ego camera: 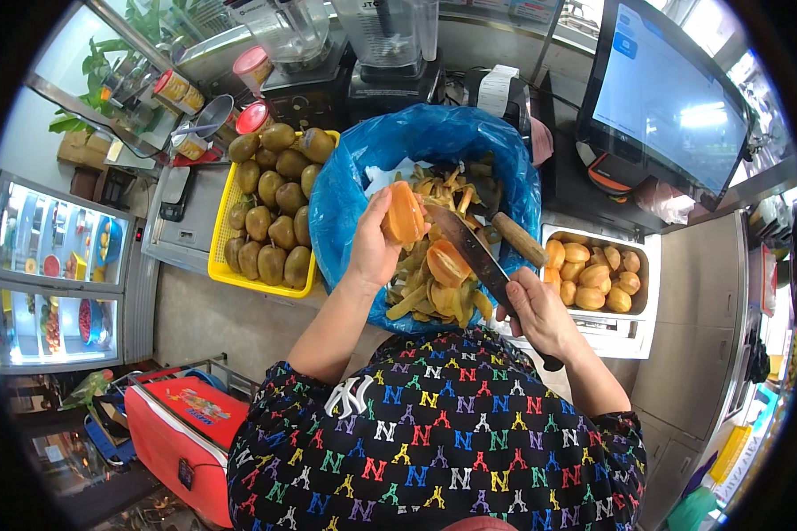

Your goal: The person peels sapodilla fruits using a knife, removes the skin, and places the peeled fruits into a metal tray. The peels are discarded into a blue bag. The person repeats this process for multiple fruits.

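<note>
My left hand [374, 242] holds up a peeled orange fruit [404, 214], which looks like a sapodilla. In my right hand [538, 305] is a knife [473, 249] with a dark, stained blade and a black handle. The blade's tip is close to the fruit; whether it touches is hard to tell. Beneath both lies a blue plastic bag [345, 172], spread wide and holding a heap of peelings [415, 299]. An orange fruit piece [447, 263] rests on that heap. A wooden handle [519, 239] sticks out over the bag's right side.
Left of the bag, a yellow basket [218, 255] holds several unpeeled brown fruits [272, 199]. On the right, a metal tray [652, 265] contains peeled fruits [594, 275]. Blenders [388, 40], a receipt printer [498, 93] and a touchscreen [664, 99] stand behind. A red cooler [186, 438] is at lower left.
</note>
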